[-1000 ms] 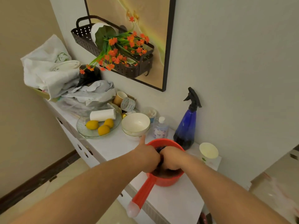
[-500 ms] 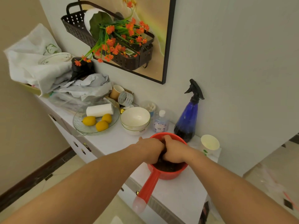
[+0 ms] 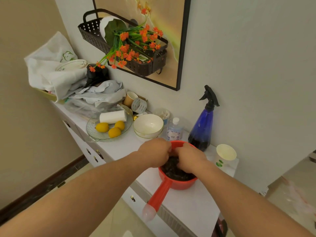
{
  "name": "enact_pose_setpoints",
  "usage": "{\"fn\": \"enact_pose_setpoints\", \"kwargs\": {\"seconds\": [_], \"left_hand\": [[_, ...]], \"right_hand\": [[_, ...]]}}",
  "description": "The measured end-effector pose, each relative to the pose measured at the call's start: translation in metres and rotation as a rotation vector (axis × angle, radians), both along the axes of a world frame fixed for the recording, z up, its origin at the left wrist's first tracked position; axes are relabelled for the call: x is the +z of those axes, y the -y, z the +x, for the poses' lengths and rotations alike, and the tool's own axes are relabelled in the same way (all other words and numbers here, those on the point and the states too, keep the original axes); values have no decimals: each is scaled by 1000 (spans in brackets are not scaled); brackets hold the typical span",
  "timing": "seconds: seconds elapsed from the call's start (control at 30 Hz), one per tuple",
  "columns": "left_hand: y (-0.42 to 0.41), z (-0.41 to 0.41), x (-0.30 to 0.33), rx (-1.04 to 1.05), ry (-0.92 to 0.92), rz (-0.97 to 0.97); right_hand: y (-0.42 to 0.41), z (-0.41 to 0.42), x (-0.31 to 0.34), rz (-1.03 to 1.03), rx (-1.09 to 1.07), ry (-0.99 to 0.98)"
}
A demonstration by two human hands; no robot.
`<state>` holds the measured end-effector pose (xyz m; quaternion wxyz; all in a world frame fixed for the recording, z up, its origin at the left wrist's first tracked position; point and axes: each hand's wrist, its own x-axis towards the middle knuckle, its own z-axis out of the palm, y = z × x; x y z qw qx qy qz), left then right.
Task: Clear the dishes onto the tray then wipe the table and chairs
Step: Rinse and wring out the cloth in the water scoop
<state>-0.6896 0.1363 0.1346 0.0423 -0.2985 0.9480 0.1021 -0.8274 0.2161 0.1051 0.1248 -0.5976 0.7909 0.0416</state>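
Observation:
A red ladle-shaped basin (image 3: 177, 184) with a long red handle stands on the white cabinet top (image 3: 193, 202). A dark wet cloth (image 3: 172, 171) lies bunched inside it. My left hand (image 3: 154, 153) and my right hand (image 3: 189, 159) are both down in the basin, side by side, fingers closed on the cloth. The fingertips are hidden in the cloth. Two stacked white bowls (image 3: 147, 127) sit just behind my left hand.
A blue spray bottle (image 3: 202, 129) and a paper cup (image 3: 225, 154) stand behind the basin by the wall. Left of the bowls are a small clear bottle (image 3: 174, 130), a glass plate (image 3: 95, 134) with lemons, and a pile of bags (image 3: 56, 74). Floor lies below left.
Both hands stayed in the basin, squeezing the cloth. My left thumb, raised a second ago, is folded down now. The view has shifted slightly.

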Motion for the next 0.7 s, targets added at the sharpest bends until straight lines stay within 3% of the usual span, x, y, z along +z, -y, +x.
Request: {"fn": "enact_pose_setpoints", "kwargs": {"seconds": [0.23,0.4,0.53,0.7], "left_hand": [[-5,1,28,-29,-31,125],[-11,-1,57,-67,-46,244],[-12,2,77,-77,-65,190],[-15,5,99,-3,-247,56]], "right_hand": [[-18,-5,65,-110,86,169],[-29,-11,93,-241,45,184],[-37,-17,109,-304,-20,181],[-44,-22,122,-255,-119,136]]}}
